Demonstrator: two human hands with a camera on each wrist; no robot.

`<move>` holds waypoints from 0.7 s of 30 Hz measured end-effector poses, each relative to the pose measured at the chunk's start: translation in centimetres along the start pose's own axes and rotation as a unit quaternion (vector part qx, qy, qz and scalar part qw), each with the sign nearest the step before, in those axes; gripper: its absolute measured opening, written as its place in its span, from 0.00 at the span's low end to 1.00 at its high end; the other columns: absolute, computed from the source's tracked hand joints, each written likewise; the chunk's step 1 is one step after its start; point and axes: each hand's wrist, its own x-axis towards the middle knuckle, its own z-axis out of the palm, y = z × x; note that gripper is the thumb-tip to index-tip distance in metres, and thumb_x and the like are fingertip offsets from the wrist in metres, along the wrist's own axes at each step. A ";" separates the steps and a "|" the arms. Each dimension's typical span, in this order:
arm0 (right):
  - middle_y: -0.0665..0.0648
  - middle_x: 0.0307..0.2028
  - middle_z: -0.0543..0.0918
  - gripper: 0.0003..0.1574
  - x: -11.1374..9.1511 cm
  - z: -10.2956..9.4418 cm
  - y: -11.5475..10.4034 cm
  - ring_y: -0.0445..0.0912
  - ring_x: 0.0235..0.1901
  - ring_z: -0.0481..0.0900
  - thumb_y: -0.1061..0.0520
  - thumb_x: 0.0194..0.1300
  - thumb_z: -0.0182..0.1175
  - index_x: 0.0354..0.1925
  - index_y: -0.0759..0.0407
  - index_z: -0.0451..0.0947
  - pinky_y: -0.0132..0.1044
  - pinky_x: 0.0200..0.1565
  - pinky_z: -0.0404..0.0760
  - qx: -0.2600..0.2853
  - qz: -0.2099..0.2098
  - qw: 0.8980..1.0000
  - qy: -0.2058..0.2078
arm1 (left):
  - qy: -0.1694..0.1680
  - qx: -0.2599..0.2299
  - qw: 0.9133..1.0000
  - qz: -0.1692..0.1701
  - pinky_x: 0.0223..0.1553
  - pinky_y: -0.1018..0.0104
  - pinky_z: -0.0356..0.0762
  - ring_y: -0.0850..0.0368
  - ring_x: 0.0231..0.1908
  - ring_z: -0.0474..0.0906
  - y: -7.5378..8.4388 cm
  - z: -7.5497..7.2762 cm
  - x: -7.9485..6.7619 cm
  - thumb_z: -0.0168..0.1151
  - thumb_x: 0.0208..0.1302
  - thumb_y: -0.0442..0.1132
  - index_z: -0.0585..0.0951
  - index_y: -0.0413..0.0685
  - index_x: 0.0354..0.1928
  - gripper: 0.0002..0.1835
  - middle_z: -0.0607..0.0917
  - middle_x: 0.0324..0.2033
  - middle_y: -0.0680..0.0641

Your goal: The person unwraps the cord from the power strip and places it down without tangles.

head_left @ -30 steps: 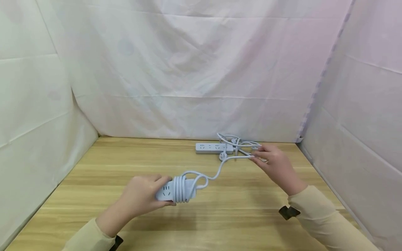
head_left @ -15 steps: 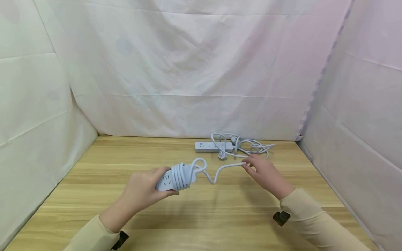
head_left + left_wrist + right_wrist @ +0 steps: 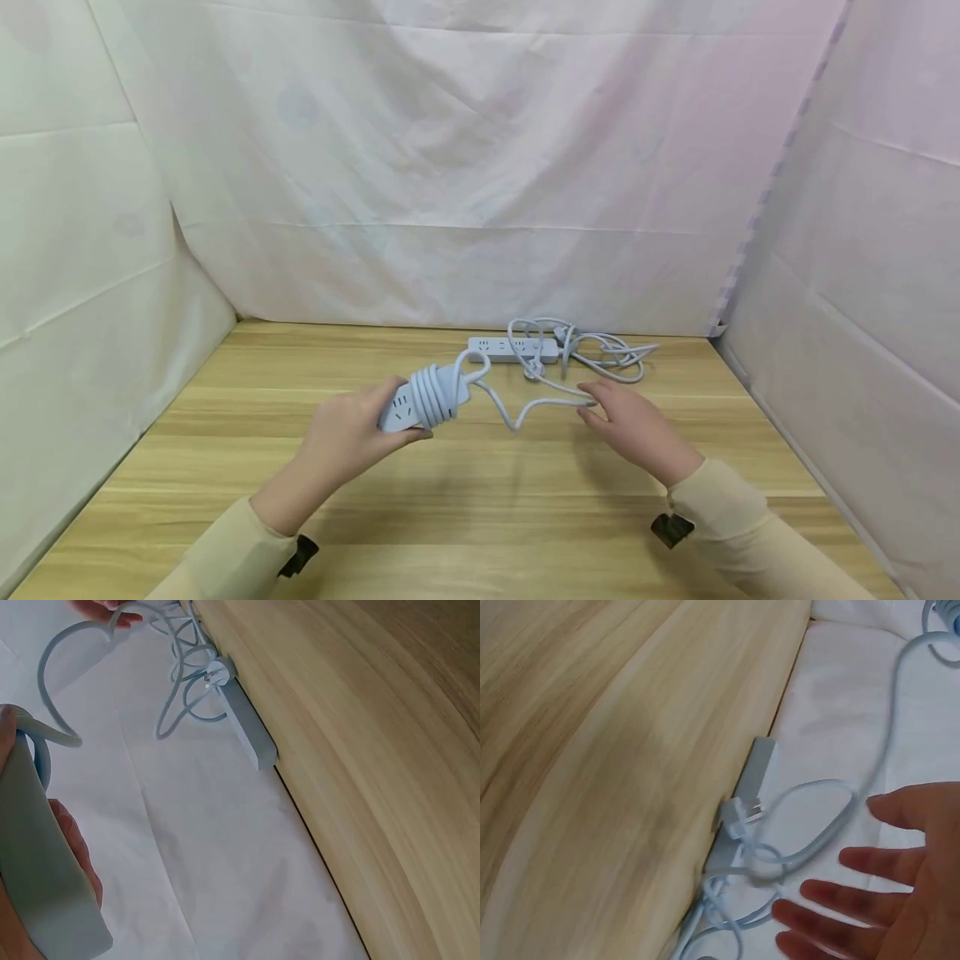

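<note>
My left hand grips a white power strip above the table. Several turns of its cord are wound round the strip's body, and a small loop stands up at its far end. From there the loose cord sags and runs right to my right hand. In the right wrist view the right hand's fingers are spread, with the cord passing close to the thumb tip. Whether the cord touches the fingers I cannot tell.
A second white power strip lies at the table's back edge against the white cloth. A plug lies at its front, with tangled cord to the right. Cloth walls stand on both sides of the wooden table.
My right hand has drawn the cord left and toward me, and its fingers have loosened from their pinch. My left hand has raised and tilted the wound power strip.
</note>
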 end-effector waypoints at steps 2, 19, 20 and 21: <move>0.67 0.60 0.74 0.30 -0.2 -0.2 -0.4 0.63 0.60 0.71 0.48 0.70 0.56 0.63 0.64 0.72 0.59 0.58 0.68 -0.018 0.011 1.000 -0.001 | -0.007 0.001 1.000 -0.014 0.15 0.69 0.63 0.65 0.16 0.69 0.0 0.1 0.2 0.76 0.40 0.62 0.78 0.50 0.44 0.33 0.80 0.21 0.55; 0.51 0.50 0.78 0.25 -1.4 -1.7 -8.9 0.39 0.32 0.77 0.52 0.63 0.65 0.57 0.58 0.77 0.33 0.31 0.77 0.014 -0.123 0.984 0.126 | -0.022 -0.007 0.997 -0.077 0.15 0.67 0.64 0.64 0.17 0.69 1.0 1.1 1.8 0.73 0.44 0.65 0.79 0.49 0.49 0.35 0.79 0.22 0.55; 0.52 0.50 0.79 0.26 -1.4 -1.5 -9.3 0.39 0.30 0.76 0.53 0.62 0.66 0.57 0.59 0.77 0.31 0.30 0.76 0.027 -0.143 0.980 0.139 | -0.022 -0.009 0.997 -0.078 0.15 0.67 0.65 0.64 0.17 0.69 1.1 1.2 1.9 0.73 0.44 0.65 0.79 0.48 0.49 0.36 0.79 0.22 0.55; 0.53 0.49 0.79 0.26 -1.3 -1.3 -9.7 0.39 0.29 0.76 0.55 0.61 0.67 0.57 0.61 0.77 0.30 0.29 0.76 0.041 -0.161 0.975 0.149 | -0.021 -0.010 0.997 -0.079 0.15 0.67 0.65 0.64 0.17 0.70 1.2 1.2 2.0 0.73 0.44 0.65 0.79 0.48 0.49 0.36 0.80 0.23 0.55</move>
